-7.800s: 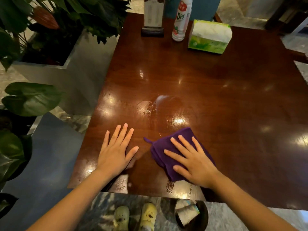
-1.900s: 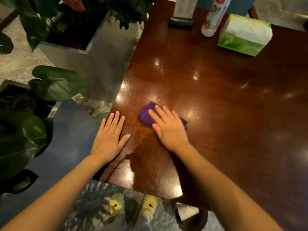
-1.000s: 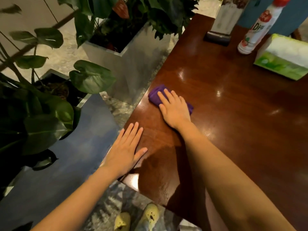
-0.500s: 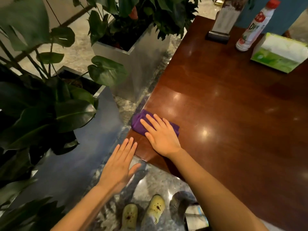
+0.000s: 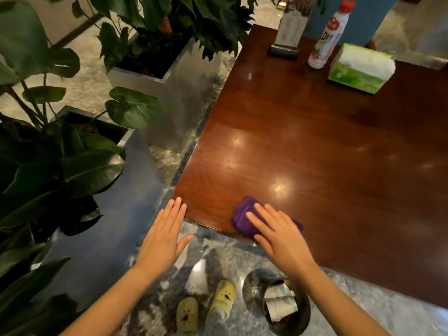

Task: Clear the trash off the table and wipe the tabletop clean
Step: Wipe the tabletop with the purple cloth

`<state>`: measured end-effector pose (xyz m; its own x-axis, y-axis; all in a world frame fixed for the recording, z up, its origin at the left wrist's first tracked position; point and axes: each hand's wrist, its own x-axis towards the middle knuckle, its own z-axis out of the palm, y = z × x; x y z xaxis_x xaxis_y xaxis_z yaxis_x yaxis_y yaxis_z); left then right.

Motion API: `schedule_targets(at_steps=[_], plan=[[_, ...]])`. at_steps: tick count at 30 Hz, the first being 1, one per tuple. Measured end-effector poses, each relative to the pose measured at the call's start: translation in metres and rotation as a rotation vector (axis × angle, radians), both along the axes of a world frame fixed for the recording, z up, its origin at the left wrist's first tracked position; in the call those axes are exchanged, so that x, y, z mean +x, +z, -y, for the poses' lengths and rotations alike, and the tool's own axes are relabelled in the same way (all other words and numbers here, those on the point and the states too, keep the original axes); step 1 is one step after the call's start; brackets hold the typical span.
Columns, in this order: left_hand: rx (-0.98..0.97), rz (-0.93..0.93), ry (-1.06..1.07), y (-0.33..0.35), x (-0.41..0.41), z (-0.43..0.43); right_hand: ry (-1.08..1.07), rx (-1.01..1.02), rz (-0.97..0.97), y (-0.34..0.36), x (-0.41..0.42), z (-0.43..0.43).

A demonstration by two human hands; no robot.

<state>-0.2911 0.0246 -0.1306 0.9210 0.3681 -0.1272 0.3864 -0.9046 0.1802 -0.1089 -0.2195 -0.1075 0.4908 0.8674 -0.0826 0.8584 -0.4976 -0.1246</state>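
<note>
Right hand (image 5: 281, 236), fingers spread flat, presses purple cloth (image 5: 242, 218) on wooden counter (image 5: 315, 154) at its near edge; left hand (image 5: 162, 236), open & empty, hovers just off counter's near-left corner.

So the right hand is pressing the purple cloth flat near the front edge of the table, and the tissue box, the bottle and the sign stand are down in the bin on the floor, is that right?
Not quite. The right hand does press the purple cloth near the table's front edge, but the head view shows the tissue box, bottle and sign stand standing at the table's far end. The bin holds only paper trash.
</note>
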Motion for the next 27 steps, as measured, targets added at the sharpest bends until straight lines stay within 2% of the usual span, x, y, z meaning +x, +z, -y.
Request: schedule_targets(at_steps=[4, 9, 11, 15, 19, 21, 23, 25, 27], plan=[[0.006, 0.021, 0.008, -0.003, 0.003, 0.004, -0.42, -0.009, 0.012, 0.001, 0.012, 0.041], [-0.01, 0.031, 0.017, -0.006, 0.004, 0.006, -0.845, 0.06, 0.004, -0.003, -0.009, -0.012], [-0.04, 0.068, 0.013, -0.006, 0.004, 0.008, -0.814, 0.063, -0.001, -0.003, -0.018, -0.041], [-0.179, 0.149, 0.077, 0.001, 0.007, 0.008, -0.588, 0.042, -0.03, -0.002, -0.04, -0.095], [-0.215, 0.271, 0.236, 0.025, 0.026, 0.003, -0.253, -0.004, -0.15, -0.001, -0.065, -0.135], [-0.275, 0.329, 0.314, 0.032, 0.037, -0.002, -0.068, 0.035, -0.196, 0.001, -0.062, -0.137], [-0.349, 0.334, 0.373, 0.033, 0.045, -0.008, 0.047, 0.079, -0.329, 0.01, -0.053, -0.128], [-0.35, 0.277, 0.383, 0.032, 0.047, -0.009, 0.028, 0.116, -0.406, 0.021, -0.046, -0.115], [-0.321, 0.233, 0.369, 0.033, 0.047, -0.007, -0.125, 0.156, -0.312, 0.027, -0.048, -0.099]])
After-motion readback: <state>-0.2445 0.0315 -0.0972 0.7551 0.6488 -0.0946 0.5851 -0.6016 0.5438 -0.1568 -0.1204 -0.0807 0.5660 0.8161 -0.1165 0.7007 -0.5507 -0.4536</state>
